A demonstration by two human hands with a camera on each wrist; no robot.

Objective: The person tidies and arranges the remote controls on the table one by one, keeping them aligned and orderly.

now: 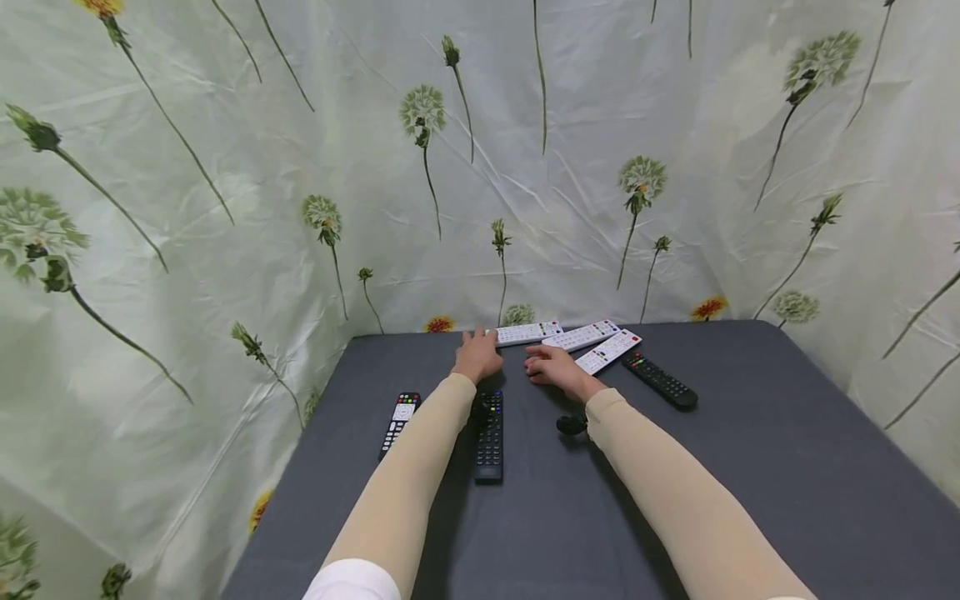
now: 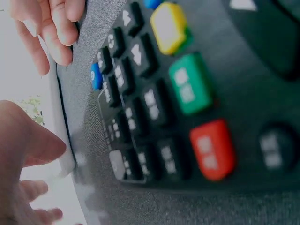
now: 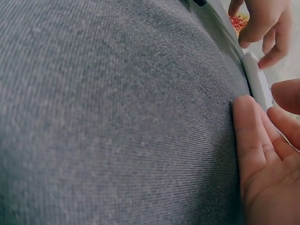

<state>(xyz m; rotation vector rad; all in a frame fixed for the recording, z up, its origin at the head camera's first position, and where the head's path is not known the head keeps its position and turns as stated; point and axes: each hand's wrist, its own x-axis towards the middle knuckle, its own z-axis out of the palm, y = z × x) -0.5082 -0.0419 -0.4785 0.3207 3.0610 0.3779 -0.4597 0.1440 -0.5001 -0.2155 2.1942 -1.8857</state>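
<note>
At the far edge of the table, my left hand (image 1: 477,357) is at the left end of a white remote control (image 1: 527,333). Its loosely bent fingers touch or nearly touch that remote in the right wrist view. My right hand (image 1: 557,372) rests low over the cloth, fingers extended leftward, just in front of a second white remote (image 1: 581,336) and a third (image 1: 609,352). Nothing shows in its grasp. Under my left wrist lies a long black remote (image 1: 489,442), whose coloured buttons fill much of the left wrist view.
Left of my left forearm lies a black remote with pale buttons (image 1: 397,421), partly covered by the sleeve. Another black remote (image 1: 660,381) lies slantwise at the right. A dark grey cloth covers the table (image 1: 757,467); a flowered curtain (image 1: 555,208) hangs behind it.
</note>
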